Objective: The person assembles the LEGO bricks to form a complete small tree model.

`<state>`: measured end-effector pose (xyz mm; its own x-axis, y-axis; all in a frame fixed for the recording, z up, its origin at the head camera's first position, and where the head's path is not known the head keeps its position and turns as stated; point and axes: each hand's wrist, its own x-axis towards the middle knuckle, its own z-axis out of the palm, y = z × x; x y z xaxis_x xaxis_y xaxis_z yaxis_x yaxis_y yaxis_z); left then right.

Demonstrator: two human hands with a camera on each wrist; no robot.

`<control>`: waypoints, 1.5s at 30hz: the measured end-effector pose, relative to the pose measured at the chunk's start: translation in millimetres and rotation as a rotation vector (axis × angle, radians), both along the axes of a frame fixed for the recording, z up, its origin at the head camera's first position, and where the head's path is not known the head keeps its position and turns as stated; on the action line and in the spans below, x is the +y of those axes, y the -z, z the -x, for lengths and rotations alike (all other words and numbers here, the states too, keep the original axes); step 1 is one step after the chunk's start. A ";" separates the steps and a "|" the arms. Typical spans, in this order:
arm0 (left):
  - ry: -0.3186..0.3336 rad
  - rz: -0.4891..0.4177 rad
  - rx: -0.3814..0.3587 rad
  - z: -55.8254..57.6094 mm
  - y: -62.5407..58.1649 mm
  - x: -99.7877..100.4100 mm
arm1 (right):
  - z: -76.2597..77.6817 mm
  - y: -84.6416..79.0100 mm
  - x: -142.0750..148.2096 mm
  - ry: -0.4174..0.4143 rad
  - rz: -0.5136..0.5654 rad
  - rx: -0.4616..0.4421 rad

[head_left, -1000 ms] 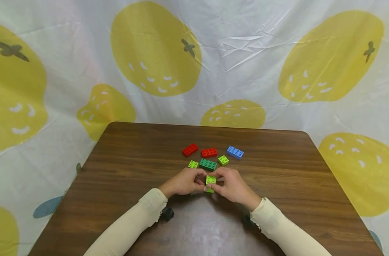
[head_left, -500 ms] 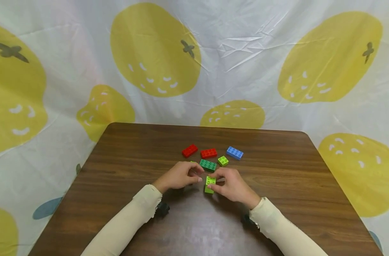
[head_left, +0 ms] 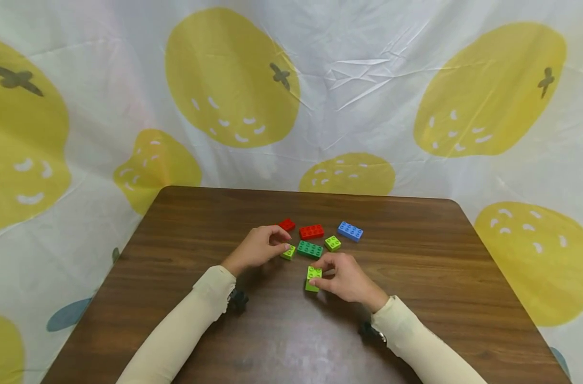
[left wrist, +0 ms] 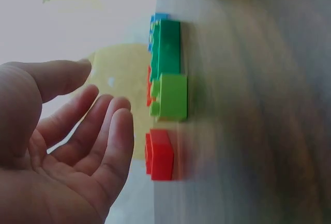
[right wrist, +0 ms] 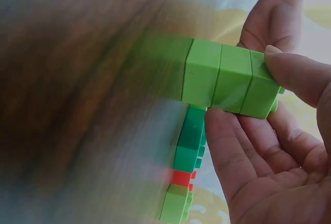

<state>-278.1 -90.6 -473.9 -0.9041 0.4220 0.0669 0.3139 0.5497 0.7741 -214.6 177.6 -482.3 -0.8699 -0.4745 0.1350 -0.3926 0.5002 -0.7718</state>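
Observation:
My right hand (head_left: pixel 349 280) pinches a stack of three lime green building bricks (head_left: pixel 313 278) between thumb and fingers. In the right wrist view the thumb lies on the top brick of the lime stack (right wrist: pixel 232 76), and the stack stands upright on the table. With fingers parted and nothing between them, my left hand (head_left: pixel 256 246) hovers near a small lime green brick (head_left: pixel 288 252). The left wrist view shows that lime brick (left wrist: pixel 173 97) apart from the fingers. Just right of it lies a dark green brick (head_left: pixel 310 249).
Behind the dark green brick lie a red brick (head_left: pixel 312 231), a blue brick (head_left: pixel 350 231) and another small lime brick (head_left: pixel 333 244). A second red brick (head_left: pixel 286 224) is partly hidden by my left hand. The brown wooden table (head_left: pixel 416 256) meets a lemon-print cloth (head_left: pixel 262 165).
My left hand has let go of the lime stack and moved left and away from me to the small lime brick. My right hand has stayed on the stack.

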 end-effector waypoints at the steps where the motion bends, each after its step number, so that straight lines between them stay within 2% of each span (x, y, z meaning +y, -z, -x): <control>1: -0.018 -0.008 -0.001 3.2 0.5 -1.1 | 0.5 0.3 0.0 0.000 -0.002 -0.002; 7: -0.140 -0.031 -0.022 22.9 1.4 -6.7 | 3.4 -0.3 1.1 -0.014 -0.014 -0.024; 12: -0.193 -0.019 -0.044 37.1 7.2 -8.8 | 3.6 -1.6 1.9 -0.017 -0.029 -0.042; 17: -0.223 0.021 -0.063 48.4 16.0 -8.0 | 3.2 -1.5 2.2 -0.016 -0.033 -0.039; 24: -0.211 0.085 -0.117 59.5 24.2 -2.6 | 2.6 0.1 1.6 -0.007 -0.026 -0.051; 30: -0.192 0.123 -0.099 65.5 24.4 1.2 | 2.4 2.0 0.5 0.005 -0.009 -0.068; 36: -0.169 0.168 -0.074 66.9 23.1 4.3 | 1.3 2.8 0.5 0.000 0.020 -0.071; 45: -0.176 0.126 -0.095 60.3 18.6 2.3 | -0.1 1.5 0.2 0.024 0.021 -0.106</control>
